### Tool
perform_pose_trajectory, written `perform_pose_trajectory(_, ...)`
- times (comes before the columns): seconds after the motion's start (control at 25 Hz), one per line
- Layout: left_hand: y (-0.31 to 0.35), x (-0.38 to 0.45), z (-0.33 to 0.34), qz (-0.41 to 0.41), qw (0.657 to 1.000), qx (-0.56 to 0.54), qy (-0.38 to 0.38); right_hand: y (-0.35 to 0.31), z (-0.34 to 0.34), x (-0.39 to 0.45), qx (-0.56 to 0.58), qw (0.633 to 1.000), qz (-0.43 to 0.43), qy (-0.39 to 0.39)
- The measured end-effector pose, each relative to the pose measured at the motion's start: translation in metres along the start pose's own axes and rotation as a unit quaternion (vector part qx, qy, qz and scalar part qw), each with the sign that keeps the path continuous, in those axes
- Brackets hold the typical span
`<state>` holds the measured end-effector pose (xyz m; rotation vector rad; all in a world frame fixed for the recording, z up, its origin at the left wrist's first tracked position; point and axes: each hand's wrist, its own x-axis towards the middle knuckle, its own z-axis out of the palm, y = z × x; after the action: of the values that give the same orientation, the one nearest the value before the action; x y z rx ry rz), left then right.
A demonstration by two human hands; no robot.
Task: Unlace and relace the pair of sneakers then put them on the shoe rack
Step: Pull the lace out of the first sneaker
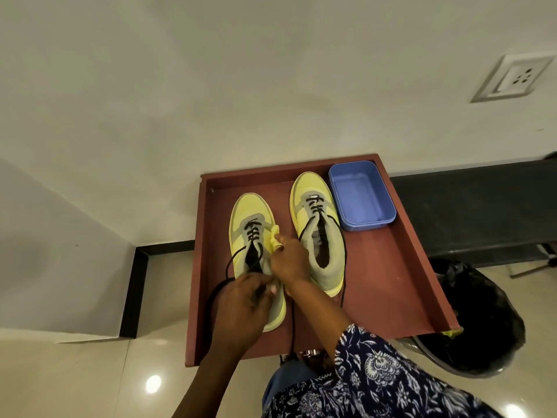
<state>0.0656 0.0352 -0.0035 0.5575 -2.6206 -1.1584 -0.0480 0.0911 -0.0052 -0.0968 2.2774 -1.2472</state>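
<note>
Left sneaker (251, 236) under both hands, lace (217, 292) seemingly in left grip (241, 309).

Yellow sneakers (256, 236), blue tub (361, 197)

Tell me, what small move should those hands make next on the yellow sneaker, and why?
Probably thread the black lace through the next eyelet of the left yellow sneaker: only its lower rows are crossed, and the left hand and right hand both grip at its upper part.
</note>
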Motion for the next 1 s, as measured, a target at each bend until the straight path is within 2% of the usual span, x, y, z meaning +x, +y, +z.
perform_pose_trajectory(0.12,0.018,0.028,0.009,-0.117,0.986,-0.095,0.075,-0.009,-0.011,0.000,-0.002,0.999,-0.041,0.025)
perform_pose_trajectory(0.2,0.029,0.050,0.019,-0.196,0.954,-0.213,0.082,-0.015,-0.020,0.002,0.010,0.997,-0.067,0.048)
perform_pose_trajectory(0.28,0.040,0.069,0.029,-0.229,0.925,-0.291,0.084,-0.019,-0.033,0.006,0.033,0.994,-0.083,0.060)
perform_pose_trajectory(0.44,0.070,0.096,0.046,-0.237,0.920,-0.296,0.099,-0.022,-0.066,0.016,0.021,0.991,-0.108,0.081)
perform_pose_trajectory(0.68,0.101,0.133,0.097,-0.234,0.915,-0.323,0.063,-0.002,-0.121,0.048,0.015,0.990,-0.065,0.121)
perform_pose_trajectory(0.88,0.126,0.159,0.141,-0.221,0.943,-0.248,0.012,0.023,-0.161,0.075,0.031,0.988,-0.035,0.146)
perform_pose_trajectory(1.0,0.128,0.168,0.159,-0.230,0.949,-0.214,-0.016,0.037,-0.171,0.088,0.042,0.988,-0.010,0.148)
